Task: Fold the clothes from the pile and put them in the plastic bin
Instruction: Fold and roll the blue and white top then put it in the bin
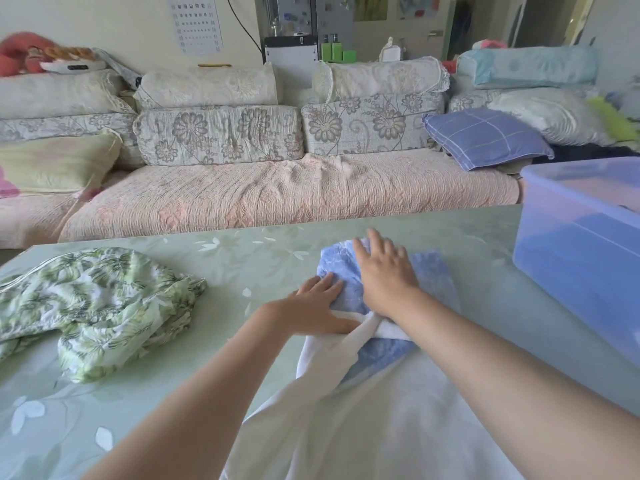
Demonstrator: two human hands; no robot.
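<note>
Toward the left edge of the tabletop point(263, 261) lies the pile point(97, 306), a crumpled green leaf-print garment, well apart from my hands. Near the middle, my left hand point(313, 306) lies flat with its fingers straight, resting on the left side of the blue-and-white garment point(434, 275), just where a white fold crosses it. Just beside it, my right hand point(384, 271) is spread wide, palm down, pressing on the blue part of the same garment with the fingertips pointing toward the far edge. Neither hand is curled around anything. The white part of the garment runs from under my wrists down to the near edge, between my forearms. At the right edge of the tabletop stands the plastic bin point(568, 261), see-through blue, near the garment but not touching it. Beyond the far edge is a sofa point(277, 195) with flowered cushions.
</note>
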